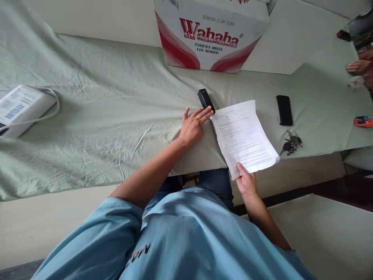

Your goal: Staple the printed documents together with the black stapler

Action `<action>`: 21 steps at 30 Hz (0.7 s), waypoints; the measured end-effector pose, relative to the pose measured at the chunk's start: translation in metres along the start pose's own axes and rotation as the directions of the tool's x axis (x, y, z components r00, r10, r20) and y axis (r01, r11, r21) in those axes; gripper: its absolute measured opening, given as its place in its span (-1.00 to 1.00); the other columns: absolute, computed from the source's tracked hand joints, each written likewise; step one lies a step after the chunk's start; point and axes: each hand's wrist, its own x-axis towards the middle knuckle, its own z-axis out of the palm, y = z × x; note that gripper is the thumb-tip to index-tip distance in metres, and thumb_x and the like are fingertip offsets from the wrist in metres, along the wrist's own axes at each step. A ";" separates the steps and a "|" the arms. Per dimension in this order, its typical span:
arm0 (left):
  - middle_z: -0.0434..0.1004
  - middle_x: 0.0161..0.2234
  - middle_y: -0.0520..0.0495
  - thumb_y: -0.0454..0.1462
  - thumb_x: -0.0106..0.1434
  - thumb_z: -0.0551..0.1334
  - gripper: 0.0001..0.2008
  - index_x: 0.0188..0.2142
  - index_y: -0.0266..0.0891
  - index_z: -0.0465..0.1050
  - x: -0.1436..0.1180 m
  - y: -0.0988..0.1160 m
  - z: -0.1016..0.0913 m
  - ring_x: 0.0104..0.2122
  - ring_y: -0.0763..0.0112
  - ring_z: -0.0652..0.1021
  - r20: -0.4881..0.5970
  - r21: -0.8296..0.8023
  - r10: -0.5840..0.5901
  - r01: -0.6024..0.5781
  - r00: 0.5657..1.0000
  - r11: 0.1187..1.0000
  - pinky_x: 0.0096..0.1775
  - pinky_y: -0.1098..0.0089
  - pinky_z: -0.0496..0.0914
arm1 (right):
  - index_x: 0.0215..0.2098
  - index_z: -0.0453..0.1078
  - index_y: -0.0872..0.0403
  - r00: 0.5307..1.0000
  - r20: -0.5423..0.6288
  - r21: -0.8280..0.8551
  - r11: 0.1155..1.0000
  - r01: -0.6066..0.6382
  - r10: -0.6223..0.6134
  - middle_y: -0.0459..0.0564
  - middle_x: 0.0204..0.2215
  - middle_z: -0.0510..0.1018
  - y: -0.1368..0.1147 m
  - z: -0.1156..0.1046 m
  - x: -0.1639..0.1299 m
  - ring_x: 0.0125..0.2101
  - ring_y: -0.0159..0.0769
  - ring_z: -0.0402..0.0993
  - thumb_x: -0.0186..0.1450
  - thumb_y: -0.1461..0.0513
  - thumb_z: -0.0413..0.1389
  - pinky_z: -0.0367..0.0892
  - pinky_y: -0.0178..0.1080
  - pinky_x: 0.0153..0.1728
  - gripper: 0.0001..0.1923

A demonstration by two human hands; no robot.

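Note:
My left hand rests with its fingers stretched out over the near end of a black stapler, a ring on one finger. The top left corner of some printed paper sheets meets the stapler there; my fingertips hide whether it lies between the jaws. At the sheets' lower edge, my right hand grips them, thumb on top and the other fingers hidden underneath. The paper's lower right corner curls up slightly.
A Wahaha water carton stands at the back. Right of the paper lie a black phone and keys. A white box with a cable sits far left. At far right are another person's hand and an orange tool.

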 end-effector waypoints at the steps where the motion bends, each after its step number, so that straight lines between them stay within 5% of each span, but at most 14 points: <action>1: 0.29 0.58 -0.03 -0.50 0.33 0.06 -0.16 0.54 0.05 0.36 0.001 -0.003 0.001 0.53 0.11 0.39 0.002 -0.023 0.012 -0.012 1.000 1.000 0.59 -0.23 -0.11 | 0.10 0.69 -0.11 1.000 -0.009 0.008 1.000 -0.003 0.003 -0.08 0.08 0.82 0.001 -0.002 -0.001 0.16 -0.09 0.74 0.09 0.09 0.59 0.65 -0.02 0.25 -0.40; 5: 0.17 0.64 -0.19 -0.39 0.42 0.13 -0.26 0.57 -0.10 0.29 -0.001 -0.014 0.004 0.58 0.07 0.29 -0.071 -0.184 0.074 -0.086 0.995 0.979 0.55 -0.10 0.10 | 0.02 0.71 -0.10 0.996 -0.090 0.032 0.999 -0.006 0.009 -0.10 0.09 0.81 0.006 -0.017 -0.010 0.21 -0.12 0.71 0.04 0.08 0.61 0.59 -0.06 0.32 -0.43; 8: 0.24 0.60 -0.35 -0.15 0.48 0.28 -0.35 0.51 -0.19 0.37 -0.015 -0.006 0.004 0.56 -0.07 0.31 -0.203 -0.410 -0.020 -0.067 0.979 0.910 0.48 -0.05 0.27 | -0.03 0.71 -0.09 0.991 -0.130 0.038 0.999 0.036 -0.031 -0.09 0.08 0.81 0.008 -0.024 -0.018 0.22 -0.13 0.70 0.05 0.05 0.60 0.56 -0.05 0.36 -0.47; 10: 0.48 0.43 -0.44 0.03 0.49 0.33 -0.36 0.40 -0.25 0.47 -0.031 0.011 0.003 0.37 -0.12 0.55 -0.156 -0.632 -0.170 0.034 0.973 0.774 0.30 -0.03 0.49 | -0.02 0.70 -0.10 0.992 -0.114 0.030 0.998 0.055 -0.052 -0.09 0.09 0.81 0.009 -0.020 -0.024 0.23 -0.13 0.70 0.08 0.02 0.59 0.53 -0.04 0.39 -0.49; 12: 0.63 0.27 -0.41 0.20 0.47 0.32 -0.31 0.32 -0.23 0.54 -0.051 0.031 0.003 0.22 -0.11 0.66 0.068 -0.850 -0.243 0.184 0.968 0.493 0.17 -0.02 0.58 | 0.00 0.70 -0.11 0.996 -0.078 0.014 0.999 0.048 -0.047 -0.09 0.09 0.81 0.012 -0.010 -0.030 0.23 -0.11 0.69 0.10 -0.01 0.58 0.51 0.00 0.41 -0.48; 16: 0.77 0.06 -0.30 0.26 0.21 0.53 -0.34 -0.01 -0.23 0.73 -0.084 0.061 0.008 0.16 -0.20 0.70 0.359 -0.924 -0.248 0.380 0.900 0.043 0.20 -0.08 0.58 | 0.05 0.68 -0.09 0.998 0.046 -0.021 0.999 -0.030 0.031 -0.06 0.09 0.81 0.026 0.013 -0.044 0.22 -0.03 0.70 0.11 -0.06 0.58 0.47 0.07 0.44 -0.41; 18: 0.80 -0.05 -0.28 0.20 0.08 0.64 -0.39 -0.15 -0.25 0.75 -0.092 0.062 0.005 0.12 -0.22 0.71 0.352 -0.932 -0.368 0.358 0.861 -0.056 0.23 -0.11 0.57 | 0.05 0.67 -0.06 0.988 0.136 -0.087 0.994 -0.061 0.073 -0.03 0.07 0.82 0.032 0.016 -0.048 0.20 0.02 0.71 0.12 -0.06 0.57 0.49 0.10 0.41 -0.41; 21: 0.82 -0.06 -0.27 0.13 0.06 0.67 -0.41 -0.14 -0.27 0.76 -0.095 0.049 -0.011 0.10 -0.20 0.73 0.296 -0.946 -0.470 0.324 0.831 -0.023 0.25 -0.13 0.58 | 0.03 0.66 -0.05 0.980 0.193 -0.180 0.984 -0.006 0.041 0.02 0.03 0.82 0.025 0.007 -0.038 0.16 0.04 0.71 0.18 -0.10 0.52 0.55 0.08 0.28 -0.45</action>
